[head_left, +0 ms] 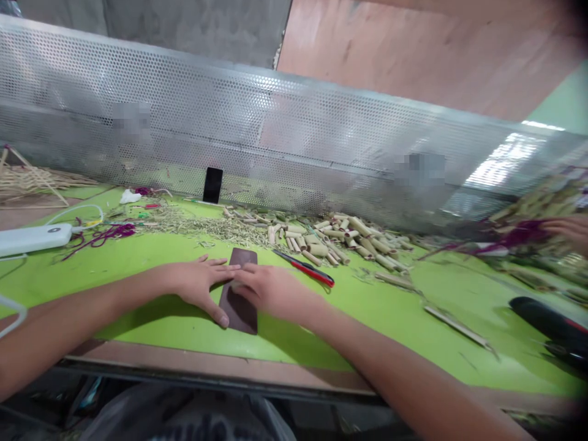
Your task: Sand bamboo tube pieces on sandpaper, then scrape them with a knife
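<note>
A dark brown rectangular sheet, which looks like sandpaper, lies flat on the green tabletop. My left hand rests along its left side with fingers spread, thumb and fingertips touching the sheet's edge. Over the sheet's upper middle, my right hand has its fingers bent down and together. A small pale bit shows under those fingertips, but I cannot make out what it is. Right of the sheet lies a red and black cutter, its dark blade pointing toward the sheet.
Behind the sheet are cut hollow stalk pieces and shavings. A phone leans on the perforated metal panel. Left are a white power strip and purple string. At right, another person's hand is near a black tool.
</note>
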Demonstrator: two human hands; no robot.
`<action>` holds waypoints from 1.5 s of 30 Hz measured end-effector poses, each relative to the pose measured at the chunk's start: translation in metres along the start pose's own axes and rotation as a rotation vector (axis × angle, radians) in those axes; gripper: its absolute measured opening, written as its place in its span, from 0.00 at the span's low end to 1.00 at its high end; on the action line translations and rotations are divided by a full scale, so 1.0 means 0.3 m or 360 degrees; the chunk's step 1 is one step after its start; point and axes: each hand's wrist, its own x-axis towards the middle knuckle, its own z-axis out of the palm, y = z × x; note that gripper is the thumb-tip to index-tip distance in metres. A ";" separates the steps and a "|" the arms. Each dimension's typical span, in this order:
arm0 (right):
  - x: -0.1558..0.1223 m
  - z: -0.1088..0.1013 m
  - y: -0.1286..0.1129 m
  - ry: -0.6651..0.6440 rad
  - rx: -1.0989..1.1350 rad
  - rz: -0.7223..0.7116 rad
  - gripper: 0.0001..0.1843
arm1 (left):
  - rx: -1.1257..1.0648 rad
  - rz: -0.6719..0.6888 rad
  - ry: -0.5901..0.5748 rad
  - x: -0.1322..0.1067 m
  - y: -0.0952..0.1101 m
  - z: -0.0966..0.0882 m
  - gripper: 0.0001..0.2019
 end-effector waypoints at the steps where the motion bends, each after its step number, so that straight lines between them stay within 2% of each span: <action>1: 0.005 0.000 0.004 -0.0021 -0.0068 0.0073 0.15 | -0.0003 -0.0005 -0.0001 -0.001 0.000 0.000 0.61; 4: 0.009 0.002 -0.005 -0.0070 -0.0110 0.0167 0.16 | 0.0002 0.0010 0.0005 0.002 -0.005 0.005 0.60; 8: -0.003 0.008 -0.033 -0.0127 0.0070 0.0012 0.16 | 0.0001 0.0042 0.0033 0.007 -0.013 0.010 0.59; 13: -0.006 0.002 -0.014 -0.0016 0.0012 0.0136 0.15 | 0.0000 -0.0004 -0.0008 0.003 -0.008 0.004 0.60; 18: 0.005 0.018 -0.011 0.0067 0.0017 -0.0113 0.13 | 0.0016 0.0031 0.0010 0.003 -0.011 0.007 0.59; 19: 0.008 0.021 -0.007 0.0061 -0.0002 -0.0081 0.14 | 0.0018 0.0028 0.0009 0.003 -0.011 0.006 0.59; 23: 0.010 0.020 0.011 -0.0038 -0.0059 0.0284 0.15 | 0.0010 -0.0017 -0.0014 0.001 -0.005 0.002 0.61; 24: 0.006 0.018 0.011 -0.0058 -0.0002 0.0270 0.15 | 0.0005 -0.0013 -0.0013 0.001 -0.005 0.002 0.61; 26: -0.004 0.016 0.003 -0.0062 0.0179 0.0099 0.14 | 0.0000 0.0009 -0.0004 0.002 -0.007 0.003 0.59; 29: -0.015 0.015 -0.006 0.0029 0.0374 -0.0073 0.16 | 0.0005 0.0019 0.0013 0.003 -0.011 0.007 0.59; 31: -0.014 0.013 0.006 0.0122 0.0385 0.0004 0.20 | 0.0005 -0.0005 0.0016 0.004 -0.014 0.010 0.60; 34: -0.002 0.006 0.037 0.0243 0.0393 0.0162 0.14 | 0.0004 -0.0006 0.0001 0.008 -0.018 0.014 0.62; 36: 0.004 0.002 0.050 0.0304 0.0467 0.0215 0.16 | 0.0009 0.0015 0.0000 0.011 -0.021 0.017 0.61; 38: 0.005 0.001 0.050 0.0318 0.0563 0.0272 0.18 | 0.0018 0.0024 0.0006 0.013 -0.023 0.016 0.60; 41: -0.001 0.007 0.035 0.0310 0.0640 0.0375 0.14 | 0.0035 0.0002 -0.0007 0.006 -0.022 0.004 0.60; 45: -0.006 0.026 0.027 0.0284 0.0732 0.0327 0.13 | 0.0051 -0.0032 -0.0044 -0.010 -0.030 -0.016 0.61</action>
